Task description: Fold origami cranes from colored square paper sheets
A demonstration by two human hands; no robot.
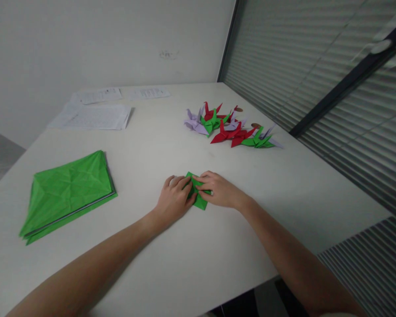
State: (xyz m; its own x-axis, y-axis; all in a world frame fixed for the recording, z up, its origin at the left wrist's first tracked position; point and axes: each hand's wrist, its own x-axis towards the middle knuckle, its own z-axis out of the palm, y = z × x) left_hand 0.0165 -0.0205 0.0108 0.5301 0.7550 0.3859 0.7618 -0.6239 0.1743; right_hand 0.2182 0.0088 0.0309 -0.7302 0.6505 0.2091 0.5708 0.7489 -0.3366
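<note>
A small folded piece of green origami paper (201, 202) lies on the white table between my hands. My left hand (175, 197) rests on its left side, fingers curled and thumb along the near edge. From the right, my right hand (219, 190) presses its fingertips on the paper's upper and right part. Both hands are closed on the sheet and cover much of it, so its exact folds are partly hidden. Beyond them sits a group of folded paper cranes in red (222, 133), green (214, 121) and lilac (196, 122).
A stack of creased green paper (71, 185) with a dark layer near its bottom lies at the left. Printed sheets (97, 116) are spread at the back left. Two small brown round objects (255, 126) lie by the cranes. Window blinds (284, 57) border the table's right side.
</note>
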